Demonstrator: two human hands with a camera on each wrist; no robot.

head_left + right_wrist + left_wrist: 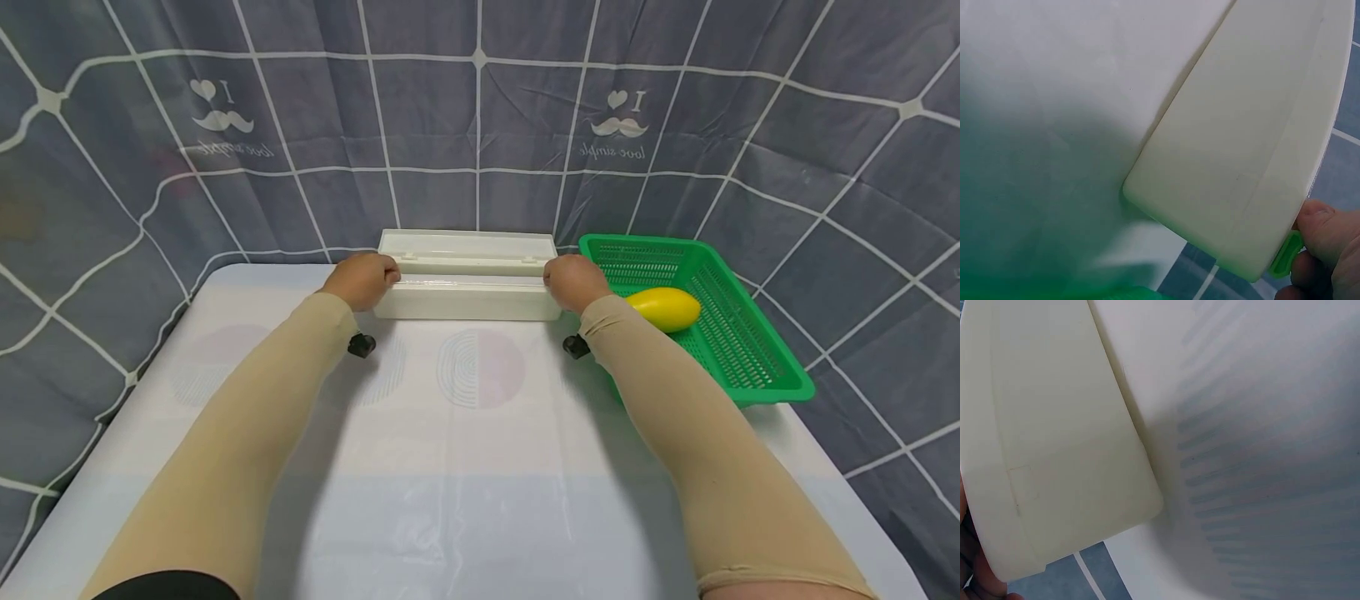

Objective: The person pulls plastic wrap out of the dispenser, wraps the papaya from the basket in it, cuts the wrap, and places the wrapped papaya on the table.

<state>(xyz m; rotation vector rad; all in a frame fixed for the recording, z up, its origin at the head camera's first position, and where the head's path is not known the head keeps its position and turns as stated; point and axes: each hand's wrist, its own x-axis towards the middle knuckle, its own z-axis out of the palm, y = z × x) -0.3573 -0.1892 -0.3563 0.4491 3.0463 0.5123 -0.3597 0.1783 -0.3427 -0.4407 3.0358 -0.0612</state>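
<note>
A long cream-white plastic box (pixel 468 304) stands at the back of the table, its hinged lid (pixel 468 244) raised behind it. My left hand (pixel 362 281) grips the box's left end with curled fingers; the left wrist view has only a bit of those fingers (pixel 988 575) at the edge of the box wall (pixel 1066 444). At the opposite end my right hand (pixel 576 282) holds on in the same way. In the right wrist view, its thumb (pixel 1322 219) lies against the box's corner, beside a small green loop-shaped piece (pixel 1286 255). The box's inside is mostly hidden.
On the right stands a green slotted basket (pixel 765 367), close by my right forearm. A smooth yellow rounded object (pixel 667 309) lies in it, partly behind the wrist. A grey curtain with white lines (pixel 431 108) hangs behind the white-covered table (pixel 450 517).
</note>
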